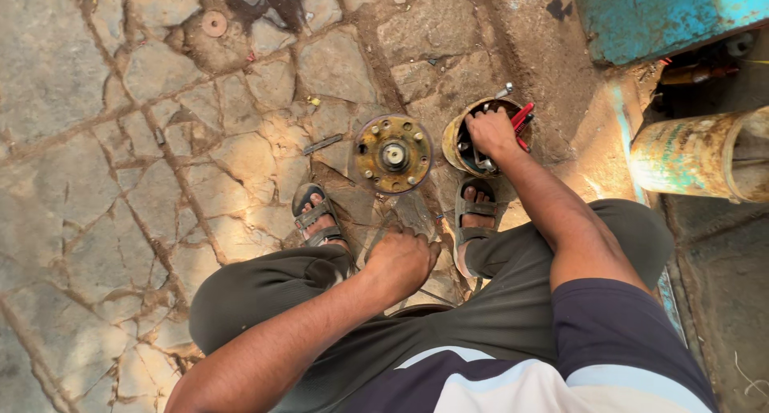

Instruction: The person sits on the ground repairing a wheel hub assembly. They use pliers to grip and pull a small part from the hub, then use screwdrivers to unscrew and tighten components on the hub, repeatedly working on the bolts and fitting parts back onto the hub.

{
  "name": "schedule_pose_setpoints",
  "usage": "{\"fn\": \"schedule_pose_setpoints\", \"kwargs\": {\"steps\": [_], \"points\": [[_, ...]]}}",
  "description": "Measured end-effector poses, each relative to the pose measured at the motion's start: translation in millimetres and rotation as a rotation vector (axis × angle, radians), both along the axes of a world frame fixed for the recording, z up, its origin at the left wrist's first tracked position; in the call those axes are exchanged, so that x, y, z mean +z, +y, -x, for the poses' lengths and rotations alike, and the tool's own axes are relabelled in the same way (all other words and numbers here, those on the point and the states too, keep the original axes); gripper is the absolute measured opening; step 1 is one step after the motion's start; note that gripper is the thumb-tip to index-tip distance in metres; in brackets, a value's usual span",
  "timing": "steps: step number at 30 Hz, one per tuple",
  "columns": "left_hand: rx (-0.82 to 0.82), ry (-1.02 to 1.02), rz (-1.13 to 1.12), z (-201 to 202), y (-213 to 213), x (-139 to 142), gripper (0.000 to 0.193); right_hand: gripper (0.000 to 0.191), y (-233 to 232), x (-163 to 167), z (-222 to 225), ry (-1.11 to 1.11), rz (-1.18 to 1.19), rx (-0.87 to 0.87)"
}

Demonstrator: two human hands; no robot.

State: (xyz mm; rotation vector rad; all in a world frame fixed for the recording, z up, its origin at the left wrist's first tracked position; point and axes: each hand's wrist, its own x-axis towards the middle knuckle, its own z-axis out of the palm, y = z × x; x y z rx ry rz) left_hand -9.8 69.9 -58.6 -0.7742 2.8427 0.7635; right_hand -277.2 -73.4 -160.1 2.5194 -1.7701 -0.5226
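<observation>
I look down at my lap while sitting over cracked stone paving. My right hand (490, 132) reaches into a round rusty tin (453, 145) full of tools, fingers closed among them; red-handled pliers (521, 118) stick out beside it. Whether it grips a tool is hidden. My left hand (400, 257) rests low between my knees, fingers curled on a grey metal piece (412, 213) on the ground. A rusty wheel hub (393, 153) with studs and a centre shaft lies flat ahead of my sandalled feet, between both hands.
A small flat metal strip (322, 144) lies left of the hub. A round washer (214, 23) sits on the paving far back. A blue painted slab (665, 16) and a yellowed cylinder (697, 157) stand at the right.
</observation>
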Motion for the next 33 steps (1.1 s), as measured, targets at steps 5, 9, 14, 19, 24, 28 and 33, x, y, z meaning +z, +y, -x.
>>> {"fn": "schedule_pose_setpoints", "kwargs": {"steps": [5, 9, 14, 19, 24, 28, 33], "points": [[-0.025, -0.095, -0.079, 3.1, 3.2, -12.6, 0.021, 0.017, -8.2, -1.2, 12.9, 0.002, -0.095, -0.188], [-0.048, -0.071, -0.049, 3.9, -0.3, -10.0, 0.020, 0.014, -12.3, 9.6, 28.6, 0.025, -0.103, -0.361], [-0.106, -0.143, -0.042, 8.7, -5.2, 1.0, 0.025, 0.030, 1.1, 26.6, 38.3, -0.182, -0.226, -0.453], [-0.129, -0.179, -0.054, 16.7, -4.4, -1.9, 0.025, 0.016, 7.1, 35.8, 33.6, -0.298, -0.199, -0.309], [-0.160, -0.221, -0.089, 25.9, -3.6, -15.0, 0.025, 0.022, 8.9, 26.4, 22.7, -0.224, -0.118, 0.036], [-0.137, -0.247, -0.158, 31.2, -8.8, -18.5, 0.023, 0.009, 11.0, 21.9, 14.4, -0.133, -0.117, 0.140], [-0.107, -0.201, -0.099, 22.5, -24.1, -1.8, 0.023, 0.018, 0.5, 50.5, 35.0, -0.452, 0.002, 0.100]]}}
